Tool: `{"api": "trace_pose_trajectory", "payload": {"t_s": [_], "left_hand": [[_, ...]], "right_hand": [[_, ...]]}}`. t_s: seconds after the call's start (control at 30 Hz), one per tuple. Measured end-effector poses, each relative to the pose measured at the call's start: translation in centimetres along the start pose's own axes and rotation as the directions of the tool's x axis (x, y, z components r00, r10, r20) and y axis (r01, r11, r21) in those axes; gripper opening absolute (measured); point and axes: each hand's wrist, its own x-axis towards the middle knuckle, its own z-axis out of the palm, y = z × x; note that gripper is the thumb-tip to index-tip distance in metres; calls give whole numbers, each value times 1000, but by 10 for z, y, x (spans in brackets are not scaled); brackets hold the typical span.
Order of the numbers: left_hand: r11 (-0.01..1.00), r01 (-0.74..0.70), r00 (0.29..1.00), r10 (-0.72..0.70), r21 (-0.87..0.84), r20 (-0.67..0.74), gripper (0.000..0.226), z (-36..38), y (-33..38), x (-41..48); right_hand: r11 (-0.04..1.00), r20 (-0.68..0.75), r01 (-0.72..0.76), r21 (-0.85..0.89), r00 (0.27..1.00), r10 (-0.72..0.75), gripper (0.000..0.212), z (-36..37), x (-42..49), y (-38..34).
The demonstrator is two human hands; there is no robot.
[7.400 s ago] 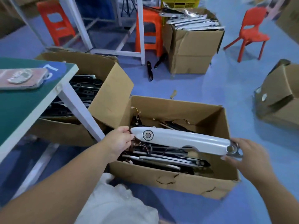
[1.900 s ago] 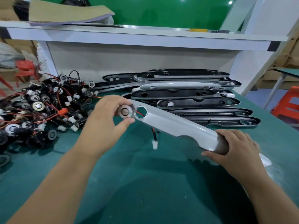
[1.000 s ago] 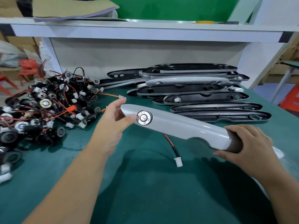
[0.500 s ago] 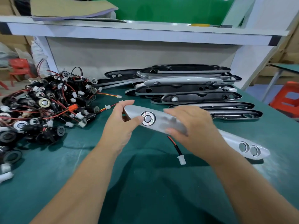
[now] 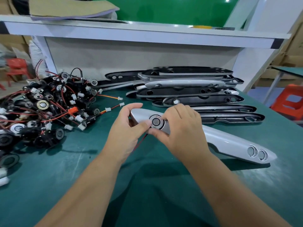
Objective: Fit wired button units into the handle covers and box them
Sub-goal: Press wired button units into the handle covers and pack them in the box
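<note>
The handle cover [image 5: 229, 145] lies at the middle of the tabletop [image 5: 65, 177], right end down as a brace. The 2 hands curl round its raised left end: the left hand [image 5: 126, 128] grips the tip, and the right hand [image 5: 182, 130] pinches the cover beside the button unit [image 5: 156, 122], probably pressing it home.

The right hand [image 5: 182, 133] hides the middle of the handle cover [image 5: 229, 145]. Lettering on its button unit [image 5: 156, 122] is unreadably small. The pile of button units [image 5: 41, 108] along the left edge of the tabletop [image 5: 82, 169] is cropped.

Left: button pile [image 5: 41, 108]; behind: cover stack [image 5: 188, 92]; near tabletop [image 5: 78, 169] open.
</note>
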Motion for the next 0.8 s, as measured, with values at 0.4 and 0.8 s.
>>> {"api": "trace_pose_trajectory", "payload": {"t_s": [0.4,0.8], "left_hand": [[995,75,996,-78,72,43,33,2,-2,-2],[955,185,970,-216,231,113,44,4,0,-5]], "right_hand": [[868,573,-455,197,772,274,64,-16,8,23],[879,716,-469,83,641,275,39,-12,16,22]]}}
